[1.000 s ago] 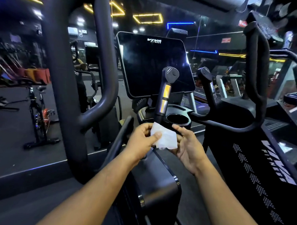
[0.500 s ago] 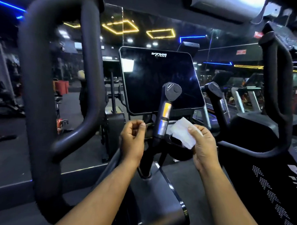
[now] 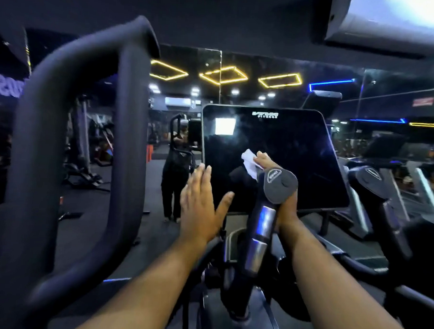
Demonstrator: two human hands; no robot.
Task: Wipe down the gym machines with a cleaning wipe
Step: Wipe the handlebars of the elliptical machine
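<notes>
Far left, a thick padded loop handle (image 3: 69,158) fills the foreground, dark and blurred. Beyond it the gym floor (image 3: 114,209) shows more equipment under yellow and blue ceiling lights. Moving in, the left hand (image 3: 200,208) is up with flat, straight fingers (image 3: 203,173) and the thumb spread wide, holding nothing; its fingertips sit right at the left edge of the console screen (image 3: 298,153), though whether they actually touch it I cannot tell. The screen is dark and glossy, logo at the top, a bright reflection near its upper left. On the glass, just left of centre, is the white cleaning wipe (image 3: 249,162), bunched up and gripped in the right hand (image 3: 267,162), whose fingers curl round it. A grey-capped grip post (image 3: 278,184) with silver bands stands in front and hides most of that hand. Right of it, a 2nd post (image 3: 369,178) rises beside the screen.
</notes>
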